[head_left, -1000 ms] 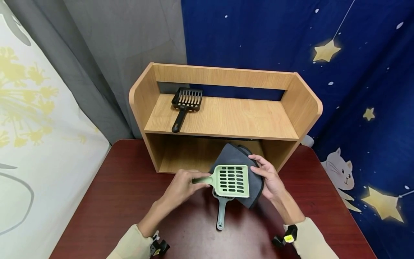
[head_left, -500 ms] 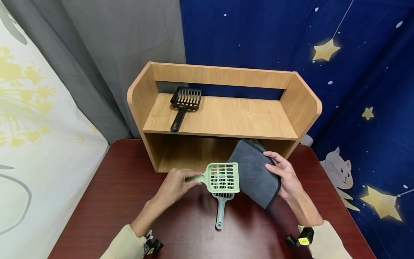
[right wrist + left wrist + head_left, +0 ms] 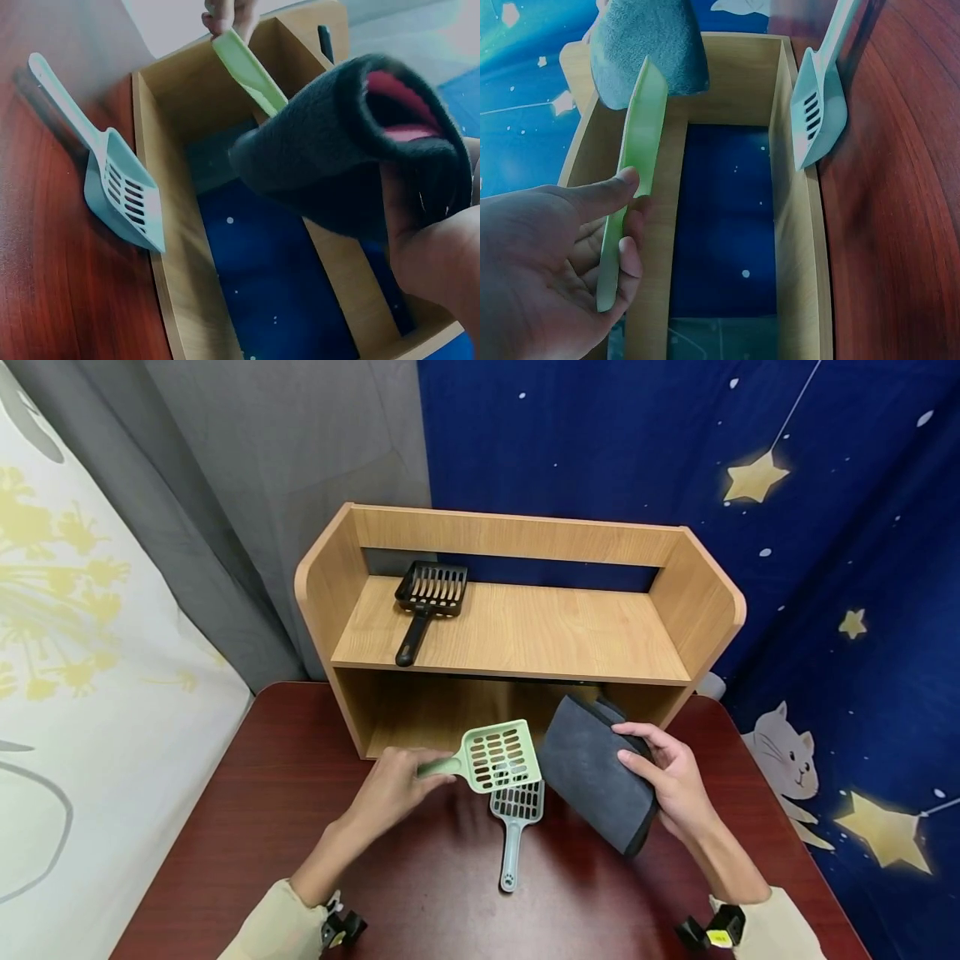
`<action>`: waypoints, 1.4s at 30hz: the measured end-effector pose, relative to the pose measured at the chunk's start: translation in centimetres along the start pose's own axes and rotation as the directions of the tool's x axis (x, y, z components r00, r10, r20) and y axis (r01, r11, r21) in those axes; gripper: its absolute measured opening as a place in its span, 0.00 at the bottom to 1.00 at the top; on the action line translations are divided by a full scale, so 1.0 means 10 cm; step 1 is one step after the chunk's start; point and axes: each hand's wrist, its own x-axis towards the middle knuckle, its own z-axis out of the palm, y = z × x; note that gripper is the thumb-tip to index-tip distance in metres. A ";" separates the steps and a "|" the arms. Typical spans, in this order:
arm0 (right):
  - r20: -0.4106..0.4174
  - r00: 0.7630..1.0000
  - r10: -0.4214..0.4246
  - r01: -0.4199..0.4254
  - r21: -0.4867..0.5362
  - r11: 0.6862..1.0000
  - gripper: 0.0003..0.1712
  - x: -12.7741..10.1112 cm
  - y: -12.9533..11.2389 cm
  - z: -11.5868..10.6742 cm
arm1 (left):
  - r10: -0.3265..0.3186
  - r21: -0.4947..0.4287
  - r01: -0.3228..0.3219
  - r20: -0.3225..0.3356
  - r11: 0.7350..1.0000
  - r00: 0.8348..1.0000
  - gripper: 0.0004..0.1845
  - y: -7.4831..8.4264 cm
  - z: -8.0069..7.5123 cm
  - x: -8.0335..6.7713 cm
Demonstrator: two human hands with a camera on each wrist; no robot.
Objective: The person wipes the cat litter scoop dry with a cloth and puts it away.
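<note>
Left hand: the left hand (image 3: 390, 791) is gripping the handle of the green litter scoop (image 3: 498, 757), thumb lying along the top and fingers curling beneath, as the left wrist view is showing plainly.
Green litter scoop: it is hovering above the table, slotted head tilting up toward the shelf, and is overlapping the head of the scoop lying below it in the head view.
Black litter scoop: the black litter scoop (image 3: 426, 602) is lying on the top board of the shelf, near its left wall, handle pointing toward the person.
Wooden shelf: the wooden shelf unit (image 3: 322, 577) is standing at the far side of the table, with an open lower compartment facing the person.
Grey-blue litter scoop: the grey-blue litter scoop (image 3: 513, 827) is lying flat on the table between the two hands, its head nearest the shelf and its handle with a paw print pointing toward the person.
Table: the dark red table (image 3: 255, 793) is carrying the shelf and the grey-blue scoop.
Grey cloth: the folded grey cloth (image 3: 592, 768) is being held up just right of the green scoop, in front of the shelf's lower opening; a red inner layer is showing at its fold in the right wrist view.
Right hand: the right hand (image 3: 675, 781) is clasping the cloth's right edge, fingers wrapping over its face.
</note>
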 end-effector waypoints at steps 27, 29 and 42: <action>0.083 0.945 -0.316 0.327 -0.293 0.899 0.20 -0.11 0.51 1.19 | -0.213 -0.071 0.209 -0.053 0.975 0.976 0.12 0.23 0.29 0.18; 0.118 0.920 -0.374 0.391 -0.326 0.860 0.20 -0.11 0.54 1.25 | -0.213 -0.078 0.209 -0.052 0.975 0.976 0.11 0.25 0.30 0.20; -0.176 0.913 -0.368 0.267 -0.426 0.865 0.19 0.08 0.37 0.83 | -0.199 -0.106 0.195 -0.028 0.975 0.980 0.16 0.24 0.21 0.12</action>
